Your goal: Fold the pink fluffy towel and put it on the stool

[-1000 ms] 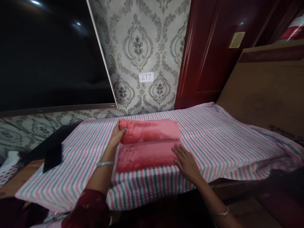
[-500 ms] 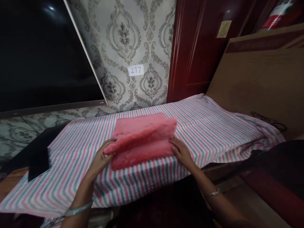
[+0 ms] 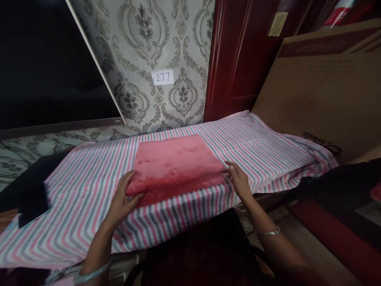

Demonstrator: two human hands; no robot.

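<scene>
A pink plush cloth [image 3: 175, 159] lies on the striped sheet [image 3: 250, 147], with a darker red fold along its near side. At the cloth's left edge, my left hand [image 3: 122, 195] grips the fold between thumb and fingers. My right hand [image 3: 239, 180] pinches the near right corner, its fingertips bent over the edge. The underside of the cloth at the fold is hidden.
A dark flat tablet-like object [image 3: 33, 206] lies at the left. Behind stand a large black screen [image 3: 53, 67] and a wall with a paper label [image 3: 162, 77]. A big cardboard box [image 3: 321, 91] leans at the right.
The raised near flap of the cloth has come down and lies flatter. My right hand has shifted right along the edge. The camera view has turned slightly.
</scene>
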